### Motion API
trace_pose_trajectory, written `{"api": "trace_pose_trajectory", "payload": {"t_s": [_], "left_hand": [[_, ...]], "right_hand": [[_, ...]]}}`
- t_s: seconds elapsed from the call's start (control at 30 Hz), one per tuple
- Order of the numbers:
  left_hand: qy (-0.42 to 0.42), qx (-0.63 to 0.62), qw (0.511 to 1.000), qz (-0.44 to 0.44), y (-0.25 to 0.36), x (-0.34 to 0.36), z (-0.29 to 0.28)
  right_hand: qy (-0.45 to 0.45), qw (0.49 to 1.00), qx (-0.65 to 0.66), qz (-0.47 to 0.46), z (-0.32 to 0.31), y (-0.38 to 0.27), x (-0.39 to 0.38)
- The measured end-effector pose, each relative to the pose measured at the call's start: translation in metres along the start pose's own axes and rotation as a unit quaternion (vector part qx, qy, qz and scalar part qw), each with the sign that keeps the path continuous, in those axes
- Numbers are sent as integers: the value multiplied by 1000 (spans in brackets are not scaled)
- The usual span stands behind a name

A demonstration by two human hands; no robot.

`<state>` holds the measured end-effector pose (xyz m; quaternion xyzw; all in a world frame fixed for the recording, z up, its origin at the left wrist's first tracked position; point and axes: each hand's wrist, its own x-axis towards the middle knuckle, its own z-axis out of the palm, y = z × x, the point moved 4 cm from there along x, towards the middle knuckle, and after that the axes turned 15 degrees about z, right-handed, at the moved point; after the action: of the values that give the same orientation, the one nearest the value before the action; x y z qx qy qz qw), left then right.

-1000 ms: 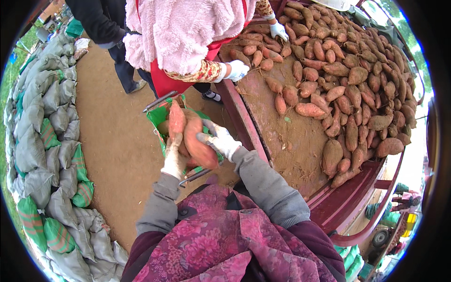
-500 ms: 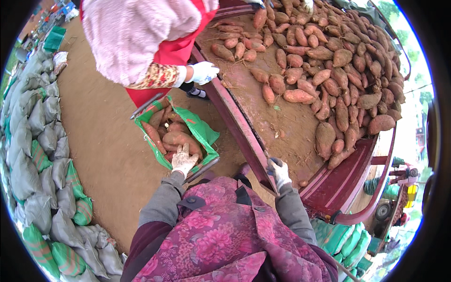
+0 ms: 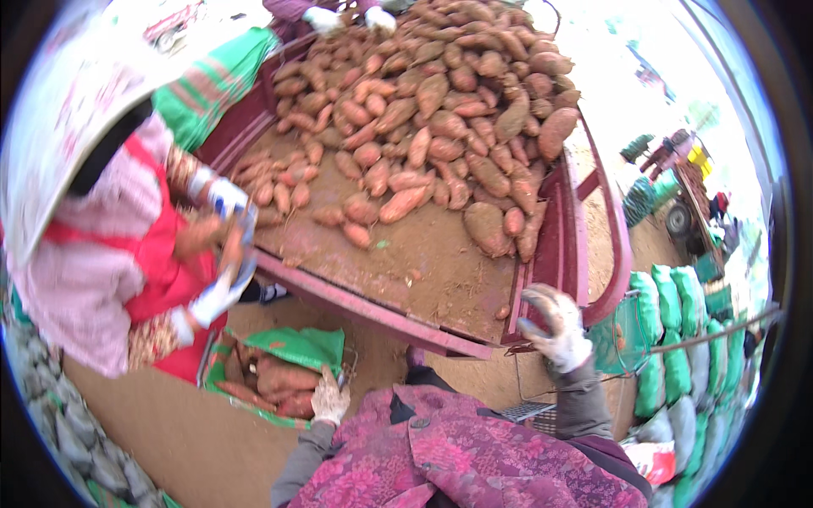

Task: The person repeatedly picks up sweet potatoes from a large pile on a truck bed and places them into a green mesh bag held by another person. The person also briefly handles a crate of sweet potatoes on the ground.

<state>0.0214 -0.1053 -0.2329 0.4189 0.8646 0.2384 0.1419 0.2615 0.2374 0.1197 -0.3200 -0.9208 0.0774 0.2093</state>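
Note:
My left hand (image 3: pixel 330 397), in a soiled white glove, rests at the near right edge of a green bag (image 3: pixel 315 343) that lines a frame on the ground. Its fingers are stretched out beside the sweet potatoes (image 3: pixel 279 378) inside. My right hand (image 3: pixel 555 328), gloved too, is raised at the near right corner of the dark red truck bed (image 3: pixel 373 315). Its fingers are curved and apart, with nothing in them. A large heap of sweet potatoes (image 3: pixel 440 127) covers the far part of the bed.
At left a co-worker in a pink top and red apron (image 3: pixel 161 229) holds sweet potatoes in gloved hands (image 3: pixel 222 254). Another person's gloved hands (image 3: pixel 351 19) are at the far edge. Filled green sacks (image 3: pixel 677 339) stand at right; grey sacks (image 3: pixel 93 457) line the left.
My view has swung right and up. My right hand has left the bed's edge and lifted. My left hand has shifted to the bag's edge. The co-worker now holds sweet potatoes.

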Motion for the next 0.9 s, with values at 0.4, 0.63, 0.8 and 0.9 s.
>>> {"api": "trace_pose_trajectory", "payload": {"t_s": [0.4,0.63,0.8,0.9], "left_hand": [[-24,-25,999,-5,-8,3,0],[-219,158,963,2,25,30,-36],[-188,189,929,257,164,107,-66],[-83,60,898,428,311,151,-76]], "right_hand": [[233,794,435,356,-14,165,-38],[335,816,384,274,3,171,-38],[355,854,258,279,-10,161,-44],[334,854,276,290,-12,161,-50]]}}
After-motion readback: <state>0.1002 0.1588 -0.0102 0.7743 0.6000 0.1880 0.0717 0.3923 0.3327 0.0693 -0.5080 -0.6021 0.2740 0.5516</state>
